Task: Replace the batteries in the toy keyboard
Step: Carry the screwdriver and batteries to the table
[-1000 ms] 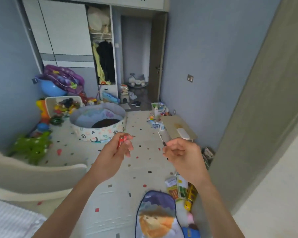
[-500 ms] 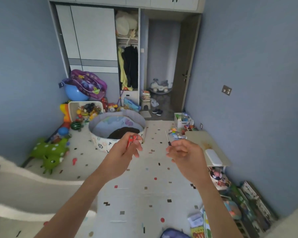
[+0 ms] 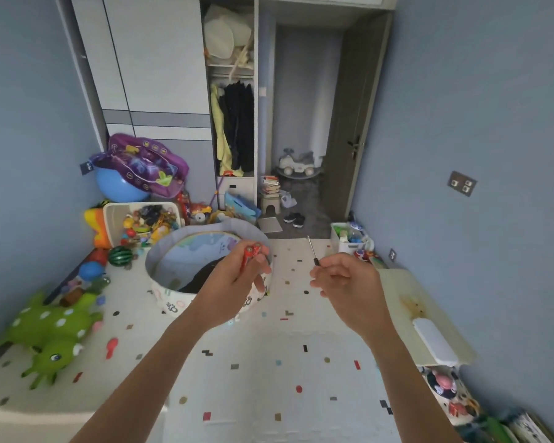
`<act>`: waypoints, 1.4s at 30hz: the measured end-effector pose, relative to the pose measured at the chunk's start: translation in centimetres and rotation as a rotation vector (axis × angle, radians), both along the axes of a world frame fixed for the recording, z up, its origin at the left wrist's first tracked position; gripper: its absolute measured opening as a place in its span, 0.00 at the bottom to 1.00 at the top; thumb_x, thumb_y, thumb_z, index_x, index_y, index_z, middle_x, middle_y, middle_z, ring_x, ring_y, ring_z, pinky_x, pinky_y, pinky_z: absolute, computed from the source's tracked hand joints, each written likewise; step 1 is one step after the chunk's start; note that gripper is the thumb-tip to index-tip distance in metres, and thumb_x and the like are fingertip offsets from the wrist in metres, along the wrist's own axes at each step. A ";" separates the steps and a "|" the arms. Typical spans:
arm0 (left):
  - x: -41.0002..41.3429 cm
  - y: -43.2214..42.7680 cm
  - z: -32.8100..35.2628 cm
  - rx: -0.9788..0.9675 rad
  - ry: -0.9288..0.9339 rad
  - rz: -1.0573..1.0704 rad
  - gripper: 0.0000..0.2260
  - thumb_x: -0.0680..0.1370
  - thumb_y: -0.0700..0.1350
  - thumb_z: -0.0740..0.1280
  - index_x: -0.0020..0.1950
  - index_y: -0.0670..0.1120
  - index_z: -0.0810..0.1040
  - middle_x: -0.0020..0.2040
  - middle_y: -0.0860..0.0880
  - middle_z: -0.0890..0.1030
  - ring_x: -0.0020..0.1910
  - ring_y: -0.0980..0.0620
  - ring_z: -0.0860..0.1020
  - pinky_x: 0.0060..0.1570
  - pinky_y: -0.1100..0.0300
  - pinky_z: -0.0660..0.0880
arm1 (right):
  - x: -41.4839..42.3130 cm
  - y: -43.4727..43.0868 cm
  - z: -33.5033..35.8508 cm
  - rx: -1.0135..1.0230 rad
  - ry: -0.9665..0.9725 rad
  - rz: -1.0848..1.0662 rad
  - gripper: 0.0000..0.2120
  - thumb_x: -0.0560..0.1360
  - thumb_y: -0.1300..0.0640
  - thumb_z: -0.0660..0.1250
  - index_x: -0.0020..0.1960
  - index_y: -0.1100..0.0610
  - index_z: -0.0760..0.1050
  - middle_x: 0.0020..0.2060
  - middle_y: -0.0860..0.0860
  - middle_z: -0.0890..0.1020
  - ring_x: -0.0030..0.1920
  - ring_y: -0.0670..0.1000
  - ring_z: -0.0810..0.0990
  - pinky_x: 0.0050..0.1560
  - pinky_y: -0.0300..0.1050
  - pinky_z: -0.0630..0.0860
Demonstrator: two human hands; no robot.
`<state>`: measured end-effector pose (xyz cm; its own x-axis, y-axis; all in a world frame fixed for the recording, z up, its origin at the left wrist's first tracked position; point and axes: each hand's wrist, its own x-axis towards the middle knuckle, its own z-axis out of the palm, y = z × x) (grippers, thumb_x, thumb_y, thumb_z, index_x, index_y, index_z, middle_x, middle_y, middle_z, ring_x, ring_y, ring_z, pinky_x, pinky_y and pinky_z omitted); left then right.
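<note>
My left hand (image 3: 234, 282) is raised in front of me and pinches two red batteries (image 3: 249, 256), their metal ends facing up. My right hand (image 3: 346, 282) is held beside it, about a hand's width to the right. It grips a small screwdriver (image 3: 312, 251) with a black handle, the thin shaft pointing up and slightly left. No toy keyboard shows in this view.
A round fabric play bin (image 3: 173, 276) stands on the speckled floor mat (image 3: 269, 362) behind my left hand. A white toy crate (image 3: 115, 215) and green dinosaur toys (image 3: 52, 330) lie at the left. A low cream table (image 3: 429, 314) stands along the right wall. The doorway (image 3: 301, 123) is ahead.
The view has swung left and tilted up, from the door frame and floor clutter toward the wardrobe and doorway. Both hands keep their grips and stay raised in front.
</note>
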<state>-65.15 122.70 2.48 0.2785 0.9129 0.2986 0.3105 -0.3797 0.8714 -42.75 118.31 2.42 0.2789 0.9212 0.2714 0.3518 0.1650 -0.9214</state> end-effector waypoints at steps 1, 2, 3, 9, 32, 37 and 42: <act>0.1 3.1 0.0 0.001 0.003 -0.009 0.12 0.86 0.54 0.58 0.61 0.51 0.78 0.43 0.60 0.85 0.38 0.58 0.83 0.41 0.65 0.75 | -0.1 2.8 0.0 -0.005 0.008 -0.013 0.07 0.76 0.60 0.75 0.44 0.49 0.82 0.39 0.50 0.90 0.42 0.52 0.90 0.51 0.61 0.86; 0.3 6.0 0.1 0.002 0.010 -0.019 0.12 0.86 0.54 0.58 0.61 0.50 0.78 0.42 0.61 0.85 0.37 0.58 0.82 0.41 0.66 0.74 | -0.1 5.5 0.1 -0.009 0.014 -0.026 0.07 0.76 0.61 0.75 0.44 0.50 0.82 0.39 0.51 0.90 0.42 0.53 0.90 0.51 0.61 0.86; 0.5 8.7 0.4 0.003 0.021 -0.036 0.12 0.87 0.53 0.58 0.61 0.49 0.78 0.41 0.61 0.84 0.37 0.59 0.82 0.40 0.67 0.75 | -0.1 8.0 0.3 -0.010 0.013 -0.038 0.06 0.76 0.61 0.75 0.45 0.51 0.82 0.39 0.51 0.90 0.41 0.53 0.90 0.51 0.61 0.86; 3.8 23.6 2.5 0.016 0.059 -0.102 0.10 0.88 0.47 0.57 0.60 0.45 0.76 0.41 0.54 0.82 0.35 0.63 0.81 0.37 0.68 0.75 | 1.7 21.6 1.3 -0.020 -0.042 -0.111 0.08 0.76 0.57 0.75 0.43 0.45 0.81 0.39 0.48 0.90 0.41 0.48 0.89 0.51 0.57 0.86; 48.9 63.6 -0.1 -0.002 -0.011 -0.732 0.08 0.89 0.41 0.56 0.59 0.49 0.75 0.42 0.50 0.79 0.39 0.52 0.78 0.42 0.66 0.73 | 39.8 51.0 -1.7 0.009 0.071 -0.653 0.03 0.76 0.62 0.75 0.47 0.55 0.83 0.40 0.52 0.89 0.43 0.53 0.90 0.48 0.58 0.86; 62.9 63.6 -1.9 0.022 0.012 -1.041 0.08 0.88 0.45 0.56 0.61 0.46 0.73 0.44 0.49 0.78 0.39 0.52 0.79 0.44 0.56 0.73 | 48.0 47.6 -2.9 -0.019 0.107 -0.942 0.02 0.78 0.63 0.73 0.49 0.58 0.82 0.39 0.54 0.89 0.41 0.53 0.90 0.46 0.57 0.87; 74.9 62.0 -3.4 0.007 0.026 -1.346 0.08 0.89 0.43 0.56 0.62 0.44 0.74 0.46 0.48 0.79 0.42 0.50 0.81 0.44 0.48 0.74 | 54.0 45.3 -4.5 -0.025 0.122 -1.239 0.02 0.77 0.63 0.73 0.48 0.57 0.83 0.37 0.53 0.89 0.39 0.52 0.90 0.47 0.58 0.87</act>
